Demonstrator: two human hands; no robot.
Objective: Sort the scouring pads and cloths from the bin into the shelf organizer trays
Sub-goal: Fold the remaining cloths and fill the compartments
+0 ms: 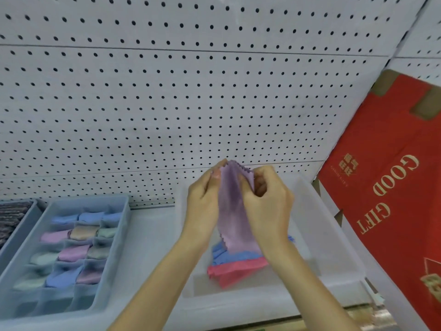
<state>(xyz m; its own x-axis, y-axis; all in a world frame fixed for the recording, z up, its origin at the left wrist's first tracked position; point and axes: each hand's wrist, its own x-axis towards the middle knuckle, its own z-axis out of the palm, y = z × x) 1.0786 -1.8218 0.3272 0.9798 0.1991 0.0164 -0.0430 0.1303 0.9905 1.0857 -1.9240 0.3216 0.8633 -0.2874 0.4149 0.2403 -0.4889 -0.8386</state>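
Head view: both forearms are seen rising from the bottom centre of the frame, with the hands brought close together at mid-frame. A purple cloth [232,211] is held up between them, hanging down lengthwise over the clear bin [334,235].

The left hand [205,194] is raised with its back toward the camera, and the cloth's upper left edge is pinched between its thumb and fingers [218,170]. The right hand [269,201] is set just beside it, its fingers [262,180] curled inward, and the upper right edge of the cloth is gripped there. The cloth's zigzag top edge is seen just above the fingertips.

Below the hands, a pink cloth [236,271] and a blue cloth [226,255] are left lying in the bin, the blue partly over the pink.

At the lower left, a divided organizer tray [124,235] is placed on the shelf [152,235], and folded pastel cloths are seen in its compartments. At the far left edge, a second tray [33,218] with dark pads is partly shown.

A white pegboard [167,91] fills the upper frame. At the right, a red box [393,187] printed "GOOD GIFT" is leaned beside the bin.
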